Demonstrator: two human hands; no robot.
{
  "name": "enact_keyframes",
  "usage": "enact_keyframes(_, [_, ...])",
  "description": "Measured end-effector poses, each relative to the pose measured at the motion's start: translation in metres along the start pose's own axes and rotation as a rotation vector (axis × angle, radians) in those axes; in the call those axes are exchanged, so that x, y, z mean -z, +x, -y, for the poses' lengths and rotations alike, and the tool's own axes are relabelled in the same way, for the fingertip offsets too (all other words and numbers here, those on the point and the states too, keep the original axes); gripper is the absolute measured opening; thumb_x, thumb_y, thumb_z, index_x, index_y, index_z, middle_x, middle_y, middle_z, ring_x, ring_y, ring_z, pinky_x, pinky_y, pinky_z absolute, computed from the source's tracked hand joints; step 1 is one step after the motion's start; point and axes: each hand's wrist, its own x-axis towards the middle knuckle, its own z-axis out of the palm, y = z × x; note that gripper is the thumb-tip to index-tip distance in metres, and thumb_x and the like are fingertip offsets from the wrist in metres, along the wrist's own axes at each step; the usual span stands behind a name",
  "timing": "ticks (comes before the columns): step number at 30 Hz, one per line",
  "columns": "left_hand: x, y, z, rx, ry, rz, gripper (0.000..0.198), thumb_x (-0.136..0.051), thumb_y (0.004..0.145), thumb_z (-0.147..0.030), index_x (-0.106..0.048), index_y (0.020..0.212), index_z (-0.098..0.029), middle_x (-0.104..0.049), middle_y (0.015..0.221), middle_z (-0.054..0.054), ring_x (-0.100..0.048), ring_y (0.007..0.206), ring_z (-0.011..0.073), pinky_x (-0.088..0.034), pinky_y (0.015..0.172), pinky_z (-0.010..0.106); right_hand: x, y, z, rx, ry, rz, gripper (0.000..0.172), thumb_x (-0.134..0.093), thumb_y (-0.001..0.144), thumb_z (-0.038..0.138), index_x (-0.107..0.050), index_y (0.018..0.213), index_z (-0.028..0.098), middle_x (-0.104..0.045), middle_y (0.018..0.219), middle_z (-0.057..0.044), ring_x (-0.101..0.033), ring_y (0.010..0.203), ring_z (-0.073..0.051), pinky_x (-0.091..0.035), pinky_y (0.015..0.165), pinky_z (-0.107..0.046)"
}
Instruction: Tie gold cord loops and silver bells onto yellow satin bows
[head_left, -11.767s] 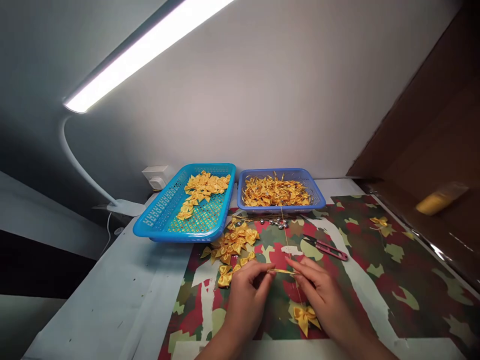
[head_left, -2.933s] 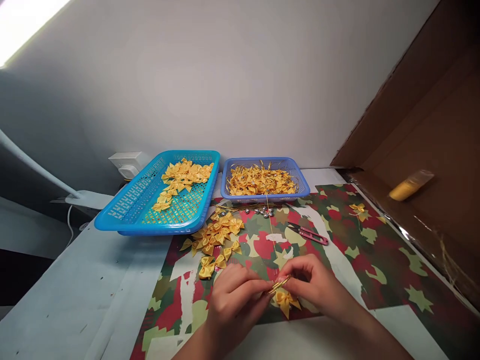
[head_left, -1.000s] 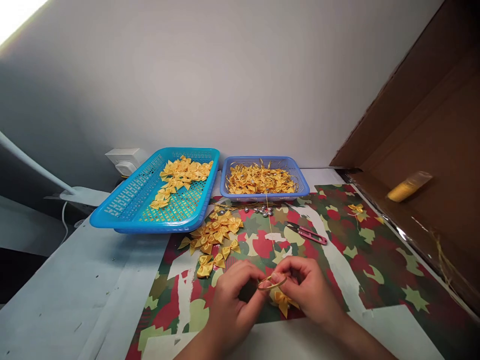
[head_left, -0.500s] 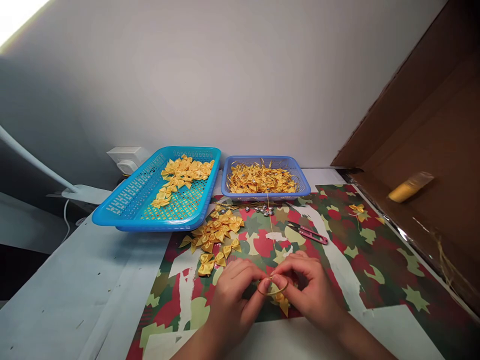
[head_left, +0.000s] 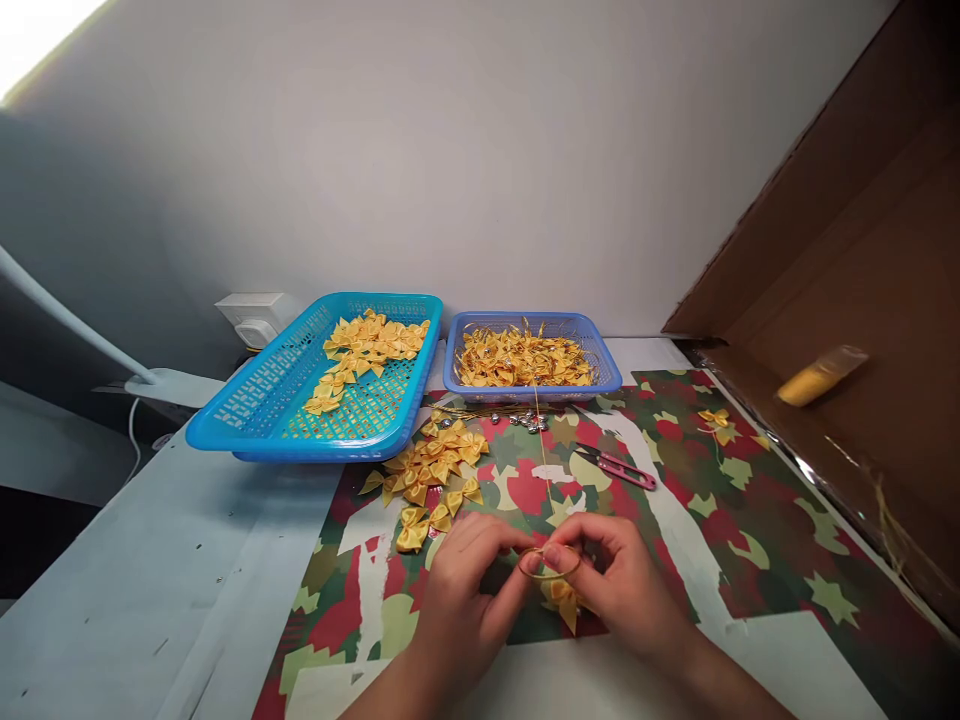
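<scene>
Between the fingertips of both hands is a loop of gold cord point(head_left: 551, 577). My left hand point(head_left: 472, 585) pinches its left side with thumb and forefinger. The right side is pinched by my right hand point(head_left: 626, 580) in the same way. Just below the loop a yellow ribbon bow point(head_left: 564, 604) shows, partly covered by my right hand. Left of my hands lies a loose pile of yellow bows point(head_left: 435, 462). A pair of pink thread snips point(head_left: 619, 467) rests beyond my right hand.
A blue basket point(head_left: 277, 445) with bows stands at the left. A purple basket point(head_left: 532, 392) holds bows with gold cords. Silver bells point(head_left: 529, 422) lie before it. To the right is a cardboard wall point(head_left: 847, 250) and a stray bow point(head_left: 718, 419) on the patterned sheet.
My fingertips have come slightly closer together, and the cord loop has shifted a little up and right. More of the bow beneath shows. The baskets and snips have stayed in place.
</scene>
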Motion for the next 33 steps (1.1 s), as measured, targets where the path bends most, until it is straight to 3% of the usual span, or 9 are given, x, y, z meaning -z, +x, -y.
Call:
enact_keyframes(9, [0.0038,0.0016,0.0035,-0.211,0.037,-0.048,0.014,-0.065,0.082,-0.009,-0.067,0.091,-0.020,-0.067,0.071,0.001,-0.057,0.065,0.0146,-0.042,0.061,0.027,0.0028,0.0019,-0.0037,0.012,0.137,0.072,0.030,-0.060,0.083,0.042,-0.064,0.073,0.015,-0.055,0.066,-0.001,-0.046,0.064,-0.013,-0.037,0.059,-0.025])
enact_keyframes(24, [0.0053,0.0021,0.0007,-0.222,0.039,-0.061,0.012,-0.065,0.081,-0.010,-0.068,0.087,-0.020,-0.068,0.068,0.001,-0.057,0.061,0.0149,-0.042,0.059,0.028,0.0025,0.0038,0.0034,-0.066,0.254,0.124,0.036,-0.065,0.077,0.049,-0.060,0.067,0.015,-0.054,0.062,-0.001,-0.047,0.060,-0.012,-0.039,0.056,-0.025])
enact_keyframes(33, [0.0064,0.0023,-0.0001,-0.230,0.046,-0.056,0.014,-0.063,0.082,-0.009,-0.068,0.089,-0.020,-0.068,0.068,0.001,-0.057,0.061,0.0148,-0.042,0.059,0.028,0.0029,0.0016,0.0035,-0.037,0.145,0.068,0.032,-0.063,0.078,0.045,-0.062,0.066,0.015,-0.056,0.063,-0.002,-0.048,0.061,-0.013,-0.040,0.058,-0.025])
